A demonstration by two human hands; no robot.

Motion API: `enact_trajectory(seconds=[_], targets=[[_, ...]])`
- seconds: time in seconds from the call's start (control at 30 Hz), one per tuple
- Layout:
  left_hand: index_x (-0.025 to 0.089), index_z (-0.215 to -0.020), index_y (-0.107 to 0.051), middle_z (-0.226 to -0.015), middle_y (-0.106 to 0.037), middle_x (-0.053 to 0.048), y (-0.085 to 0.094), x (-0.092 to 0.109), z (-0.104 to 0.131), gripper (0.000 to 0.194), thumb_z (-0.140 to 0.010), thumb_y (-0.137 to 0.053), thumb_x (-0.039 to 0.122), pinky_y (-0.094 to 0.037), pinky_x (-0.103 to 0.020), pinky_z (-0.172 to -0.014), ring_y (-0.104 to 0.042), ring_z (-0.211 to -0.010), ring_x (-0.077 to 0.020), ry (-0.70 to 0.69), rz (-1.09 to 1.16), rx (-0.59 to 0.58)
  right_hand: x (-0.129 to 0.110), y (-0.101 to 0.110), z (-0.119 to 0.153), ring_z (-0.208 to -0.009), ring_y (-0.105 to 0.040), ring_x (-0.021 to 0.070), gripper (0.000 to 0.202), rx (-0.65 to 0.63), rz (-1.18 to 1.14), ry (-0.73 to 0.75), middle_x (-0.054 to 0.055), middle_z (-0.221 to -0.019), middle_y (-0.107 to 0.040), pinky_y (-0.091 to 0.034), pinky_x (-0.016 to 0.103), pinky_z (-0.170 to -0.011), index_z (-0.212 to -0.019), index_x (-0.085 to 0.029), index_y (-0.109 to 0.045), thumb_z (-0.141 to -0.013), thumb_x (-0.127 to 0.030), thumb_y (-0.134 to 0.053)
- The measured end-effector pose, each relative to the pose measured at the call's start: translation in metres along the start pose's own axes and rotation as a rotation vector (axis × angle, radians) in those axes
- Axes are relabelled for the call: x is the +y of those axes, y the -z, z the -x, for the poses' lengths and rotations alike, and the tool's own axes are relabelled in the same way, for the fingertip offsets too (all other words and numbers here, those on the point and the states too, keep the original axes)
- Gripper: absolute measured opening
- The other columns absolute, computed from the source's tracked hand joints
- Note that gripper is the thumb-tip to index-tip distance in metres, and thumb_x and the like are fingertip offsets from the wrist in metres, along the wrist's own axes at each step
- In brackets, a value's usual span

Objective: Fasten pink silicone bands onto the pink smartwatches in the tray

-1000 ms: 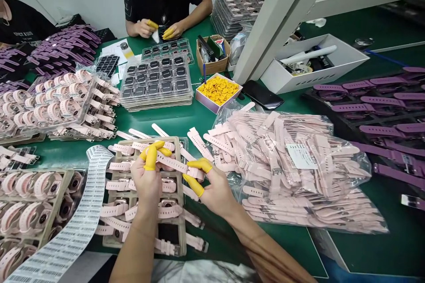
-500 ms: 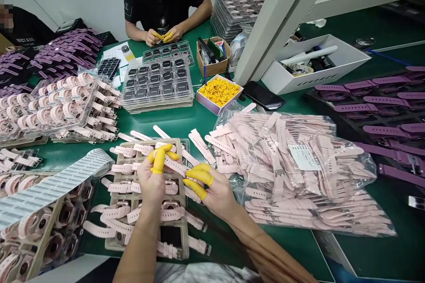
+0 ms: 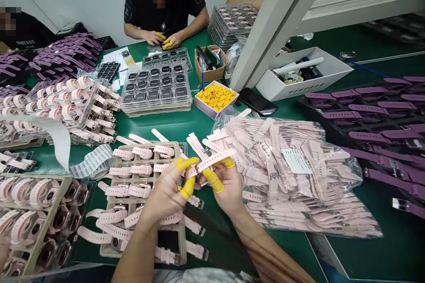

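Note:
Between my hands is a pale pink watch strap (image 3: 215, 160), raised above the right edge of a tray of watches (image 3: 181, 241). My left hand (image 3: 169, 188), with yellow finger cots on its fingertips, pinches the strap near its buckle. The free, holed end lies across the fingers of my right hand (image 3: 229, 188), which also wears yellow cots and grips the strap. My fingers partly cover what lies under the buckle. Pink-strapped watches sit in the tray's compartments, several straps hanging over its sides. Just right of my hands, clear plastic bags hold many loose pink straps (image 3: 275, 150).
Left are stacked trays of pink watches (image 3: 71, 101) and a curling label strip (image 3: 96, 161). Ahead stand stacked watch-face trays (image 3: 156, 93), a box of yellow finger cots (image 3: 215, 99) and a phone (image 3: 257, 101). Purple-strapped watches (image 3: 372, 110) lie right. A co-worker (image 3: 166, 9) sits opposite.
Both hands have moved right, off the tray's middle, and turned the strap so its holed end points right. The label strip at left has shifted and curled. The co-worker's hands have moved slightly.

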State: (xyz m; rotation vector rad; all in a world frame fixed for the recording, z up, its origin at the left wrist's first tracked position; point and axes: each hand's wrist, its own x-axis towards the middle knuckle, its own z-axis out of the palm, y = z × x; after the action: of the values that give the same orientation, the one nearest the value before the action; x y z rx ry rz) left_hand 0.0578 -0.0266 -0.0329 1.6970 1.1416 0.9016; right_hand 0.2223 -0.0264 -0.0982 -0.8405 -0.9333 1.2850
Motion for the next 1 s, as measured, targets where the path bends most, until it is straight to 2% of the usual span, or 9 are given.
enact_trajectory(seconds=[0.07, 0.17, 0.27, 0.4, 0.47, 0.57, 0.7, 0.87, 1.0], targets=[[0.025, -0.141, -0.060, -0.117, -0.065, -0.009, 0.001, 0.000, 0.001, 0.048, -0.094, -0.066, 0.026, -0.058, -0.037, -0.094, -0.065, -0.106, -0.0241, 0.042, 0.162, 0.008, 0.000, 0.004, -0.001, -0.090, -0.074, 0.0214, 0.042, -0.038, -0.003, -0.038, 0.006, -0.103, -0.072, -0.064, 0.032, -0.077, -0.120, -0.026, -0.062, -0.089, -0.048, -0.078], [0.026, -0.145, -0.053, -0.104, -0.064, -0.006, 0.002, -0.001, 0.002, 0.053, -0.094, -0.068, 0.036, -0.061, -0.030, -0.073, -0.065, -0.084, -0.0184, 0.131, 0.473, -0.010, 0.002, 0.010, -0.001, -0.105, -0.072, 0.0255, 0.036, -0.217, 0.039, -0.069, 0.008, -0.109, -0.074, -0.061, 0.037, -0.095, -0.114, -0.024, -0.068, -0.088, -0.048, -0.079], [0.025, -0.133, -0.058, -0.090, -0.062, -0.001, -0.003, -0.003, 0.000, 0.043, -0.093, -0.072, 0.035, -0.055, -0.022, -0.060, -0.061, -0.070, -0.0129, 0.176, 0.607, 0.085, 0.005, 0.011, -0.001, -0.105, -0.072, 0.0252, 0.033, -0.303, 0.028, -0.084, 0.007, -0.109, -0.075, -0.060, 0.039, -0.097, -0.110, -0.025, -0.070, -0.089, -0.049, -0.078], [0.024, -0.122, -0.060, -0.084, -0.065, 0.000, -0.004, -0.007, -0.003, 0.035, -0.091, -0.075, 0.032, -0.050, -0.021, -0.058, -0.060, -0.065, -0.0119, 0.071, 0.720, 0.208, 0.012, 0.006, -0.001, -0.107, -0.071, 0.0263, 0.043, -0.301, -0.043, -0.134, 0.007, -0.111, -0.074, -0.059, 0.043, -0.098, -0.114, -0.026, -0.068, -0.085, -0.057, -0.078], [0.024, -0.121, -0.061, -0.081, -0.066, 0.001, 0.000, -0.007, -0.004, 0.032, -0.093, -0.073, 0.033, -0.051, -0.022, -0.061, -0.060, -0.065, -0.0122, 0.045, 0.715, 0.221, 0.012, 0.005, -0.001, -0.107, -0.070, 0.0268, 0.046, -0.251, -0.033, -0.128, 0.007, -0.113, -0.073, -0.059, 0.044, -0.098, -0.115, -0.026, -0.068, -0.084, -0.057, -0.079], [0.023, -0.122, -0.066, -0.086, -0.068, -0.002, 0.005, -0.004, -0.003, 0.032, -0.094, -0.071, 0.039, -0.053, -0.026, -0.072, -0.062, -0.074, -0.0148, 0.083, 0.562, 0.151, 0.009, 0.006, -0.002, -0.106, -0.068, 0.0266, 0.041, -0.237, 0.026, -0.093, 0.007, -0.112, -0.071, -0.058, 0.043, -0.096, -0.115, -0.026, -0.069, -0.085, -0.053, -0.080], [0.019, -0.095, -0.077, -0.091, -0.070, -0.005, 0.006, -0.001, -0.002, 0.023, -0.088, -0.078, 0.041, -0.051, -0.029, -0.079, -0.061, -0.082, -0.0182, 0.119, 0.361, 0.036, 0.004, 0.009, -0.006, -0.100, -0.066, 0.0250, 0.031, -0.300, 0.142, 0.032, 0.006, -0.107, -0.068, -0.056, 0.041, -0.093, -0.110, -0.029, -0.074, -0.085, -0.045, -0.083], [0.018, -0.079, -0.072, -0.078, -0.065, -0.003, 0.007, -0.009, -0.001, 0.035, -0.096, -0.066, 0.049, -0.049, -0.028, -0.072, -0.058, -0.074, -0.0165, 0.043, 0.523, 0.127, 0.003, 0.012, -0.012, -0.100, -0.062, 0.0240, 0.022, -0.302, 0.217, 0.155, 0.005, -0.102, -0.065, -0.052, 0.041, -0.092, -0.111, -0.031, -0.076, -0.090, -0.037, -0.079], [0.017, -0.076, -0.066, -0.079, -0.065, -0.003, 0.011, -0.007, -0.003, 0.034, -0.093, -0.071, 0.046, -0.048, -0.028, -0.074, -0.058, -0.075, -0.0168, 0.123, 0.426, 0.106, -0.001, 0.014, -0.014, -0.099, -0.061, 0.0238, 0.025, -0.290, 0.208, 0.195, 0.005, -0.099, -0.065, -0.051, 0.041, -0.089, -0.114, -0.031, -0.076, -0.089, -0.035, -0.080]])
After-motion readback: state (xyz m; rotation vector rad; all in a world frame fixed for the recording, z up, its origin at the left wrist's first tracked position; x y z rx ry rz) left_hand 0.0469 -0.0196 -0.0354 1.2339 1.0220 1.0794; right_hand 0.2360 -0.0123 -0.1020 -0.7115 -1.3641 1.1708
